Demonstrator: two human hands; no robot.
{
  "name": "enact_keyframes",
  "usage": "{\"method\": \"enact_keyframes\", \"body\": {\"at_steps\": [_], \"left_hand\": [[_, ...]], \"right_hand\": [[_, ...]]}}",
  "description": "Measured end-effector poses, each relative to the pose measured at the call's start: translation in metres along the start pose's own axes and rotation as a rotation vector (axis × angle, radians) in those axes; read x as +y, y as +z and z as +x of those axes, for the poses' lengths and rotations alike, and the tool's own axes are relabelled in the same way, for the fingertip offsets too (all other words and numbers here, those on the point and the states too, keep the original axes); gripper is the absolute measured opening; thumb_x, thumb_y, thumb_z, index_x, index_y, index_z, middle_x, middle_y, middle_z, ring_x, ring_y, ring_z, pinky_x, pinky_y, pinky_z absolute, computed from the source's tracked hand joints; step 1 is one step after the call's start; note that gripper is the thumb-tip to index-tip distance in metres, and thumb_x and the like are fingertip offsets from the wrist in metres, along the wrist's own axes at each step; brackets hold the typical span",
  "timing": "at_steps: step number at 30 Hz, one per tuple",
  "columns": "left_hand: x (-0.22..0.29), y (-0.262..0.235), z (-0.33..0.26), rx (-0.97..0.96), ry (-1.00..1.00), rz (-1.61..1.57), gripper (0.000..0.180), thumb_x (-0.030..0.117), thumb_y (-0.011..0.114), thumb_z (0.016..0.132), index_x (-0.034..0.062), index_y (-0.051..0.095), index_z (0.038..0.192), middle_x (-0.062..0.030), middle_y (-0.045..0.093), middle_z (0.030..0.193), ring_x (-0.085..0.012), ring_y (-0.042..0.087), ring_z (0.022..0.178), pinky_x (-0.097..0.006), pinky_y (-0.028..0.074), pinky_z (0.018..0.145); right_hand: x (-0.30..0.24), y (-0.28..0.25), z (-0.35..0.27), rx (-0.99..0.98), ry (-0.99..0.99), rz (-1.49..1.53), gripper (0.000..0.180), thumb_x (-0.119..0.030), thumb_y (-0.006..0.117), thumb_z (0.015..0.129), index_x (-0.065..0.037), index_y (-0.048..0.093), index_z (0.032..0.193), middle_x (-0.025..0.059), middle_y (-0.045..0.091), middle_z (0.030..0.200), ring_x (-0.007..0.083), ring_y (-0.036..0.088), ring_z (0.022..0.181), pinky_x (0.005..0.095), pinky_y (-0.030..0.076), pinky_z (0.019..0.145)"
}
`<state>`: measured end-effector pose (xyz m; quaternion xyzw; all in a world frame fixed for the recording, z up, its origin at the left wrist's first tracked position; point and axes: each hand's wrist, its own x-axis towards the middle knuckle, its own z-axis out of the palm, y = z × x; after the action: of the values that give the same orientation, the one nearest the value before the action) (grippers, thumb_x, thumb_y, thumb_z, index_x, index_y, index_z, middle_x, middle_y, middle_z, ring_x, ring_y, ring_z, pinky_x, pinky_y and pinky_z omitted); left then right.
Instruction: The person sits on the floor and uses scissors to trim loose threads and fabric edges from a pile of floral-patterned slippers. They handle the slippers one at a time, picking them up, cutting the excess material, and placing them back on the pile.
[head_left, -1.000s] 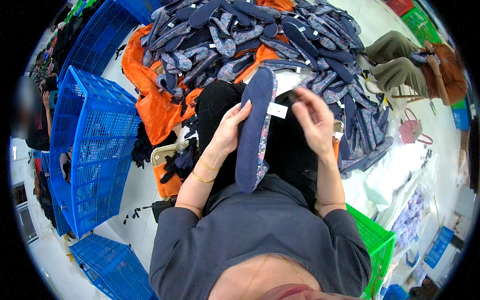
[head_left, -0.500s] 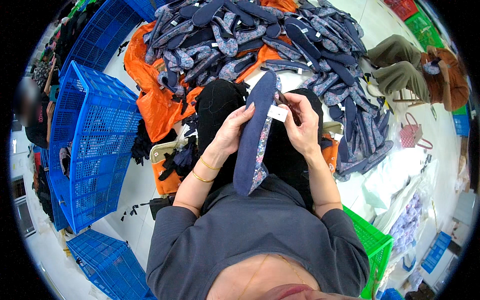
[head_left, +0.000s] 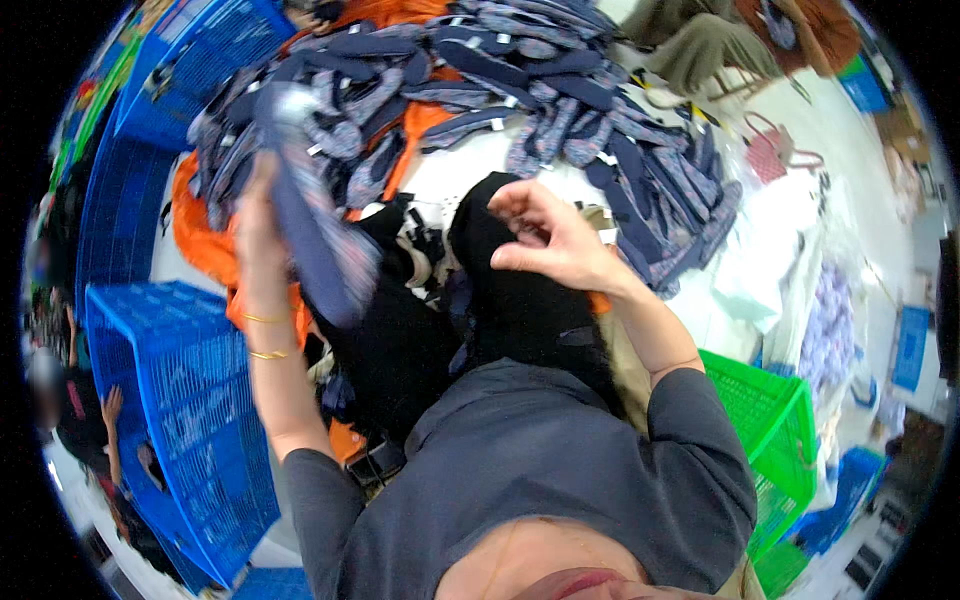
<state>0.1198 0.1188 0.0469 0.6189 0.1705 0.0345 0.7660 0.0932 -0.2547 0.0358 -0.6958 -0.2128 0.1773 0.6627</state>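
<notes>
My left hand (head_left: 262,225), blurred by motion, grips a slipper (head_left: 318,225) with a navy sole and flowered fabric along its side. The slipper is raised over my left knee, near the heap. Most of that hand's fingers are hidden behind it. Over my right knee, my right hand (head_left: 553,238) holds nothing, its fingers loosely bent and apart from the thumb. A large heap of similar navy and flowered slippers (head_left: 480,68), several with small white tags, spreads on the floor in front of me.
Blue plastic crates (head_left: 215,400) stand at my left, a green crate (head_left: 760,420) at my right. Orange cloth (head_left: 185,215) lies partly under the heap. Clear and white plastic bags (head_left: 755,270) and a pink bag (head_left: 770,150) rest on the right. Another person (head_left: 690,50) sits beyond the heap.
The slipper has swung leftward from in front of my chest with my left hand. My right hand has let go of it. The view has turned left.
</notes>
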Motion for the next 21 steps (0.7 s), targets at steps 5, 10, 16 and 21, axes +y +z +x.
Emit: {"method": "enact_keyframes", "body": {"at_steps": [5,10,16,21], "left_hand": [[0.030,-0.102,0.107,0.329,0.354,-0.261,0.040,0.020,0.055,0.099,-0.0033,0.045,0.130,-0.0114,0.052,0.129,-0.0215,0.056,0.112,-0.029,0.046,0.095],[-0.028,0.000,0.064,0.021,0.224,0.271,0.037,0.007,0.054,0.097,-0.0065,0.051,0.131,-0.0133,0.055,0.132,-0.0189,0.054,0.118,-0.029,0.038,0.106],[-0.050,0.017,0.018,0.058,0.148,0.449,0.032,0.007,0.054,0.098,-0.0031,0.056,0.128,-0.0104,0.059,0.127,-0.0145,0.055,0.116,-0.027,0.043,0.099],[-0.051,0.031,0.006,0.112,0.114,0.540,0.030,0.008,0.055,0.098,-0.0023,0.057,0.126,-0.0095,0.061,0.124,-0.0127,0.058,0.109,-0.025,0.046,0.092]], "right_hand": [[0.118,-0.159,0.008,0.754,0.245,-0.092,0.018,-0.019,0.064,0.091,-0.003,0.067,0.098,-0.0015,0.064,0.081,0.0060,0.054,0.066,0.0221,0.044,0.059],[0.359,-0.314,-0.087,0.972,0.837,-0.745,0.028,-0.024,0.058,0.082,0.001,0.070,0.084,0.0159,0.069,0.076,0.0224,0.065,0.070,0.0361,0.050,0.065],[0.457,-0.306,-0.113,0.630,0.992,-0.838,0.038,-0.023,0.061,0.079,0.004,0.059,0.106,0.0288,0.062,0.109,0.0449,0.061,0.100,0.0491,0.050,0.087],[0.440,-0.264,-0.102,0.554,1.247,-1.050,0.052,-0.020,0.070,0.081,-0.002,0.047,0.125,0.0266,0.056,0.118,0.0367,0.062,0.106,0.0448,0.052,0.086]]}}
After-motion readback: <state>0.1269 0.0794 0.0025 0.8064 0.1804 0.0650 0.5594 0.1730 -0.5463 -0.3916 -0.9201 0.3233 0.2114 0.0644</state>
